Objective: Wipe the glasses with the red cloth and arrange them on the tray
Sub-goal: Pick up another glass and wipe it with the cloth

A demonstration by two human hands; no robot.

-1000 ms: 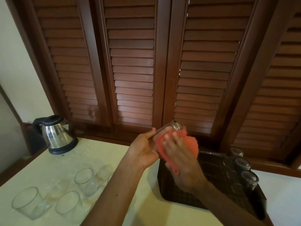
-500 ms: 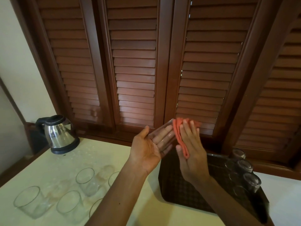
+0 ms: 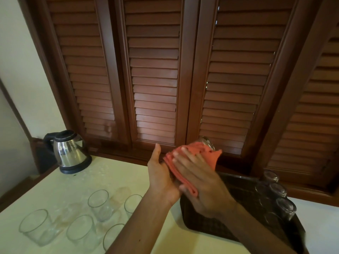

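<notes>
The fingers (image 3: 185,154) of the right hand (image 3: 200,180) lie straight and press the red cloth (image 3: 211,156) on a glass (image 3: 206,141), which rests in the flat, open left hand (image 3: 161,176) above the tray (image 3: 236,182). About four glasses (image 3: 286,208) stand upside down along the right side of the tray, so they seem finished. Left of the tray, five glasses (image 3: 100,203) wait on the table (image 3: 113,173), so I judge the work is about half done.

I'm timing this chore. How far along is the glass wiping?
Done: several glasses stand upside down along the tray's right side. In hand: one glass lies between both hands, the right hand pressing the red cloth onto it, the left hand underneath. Left: five upright glasses on the table.
</notes>
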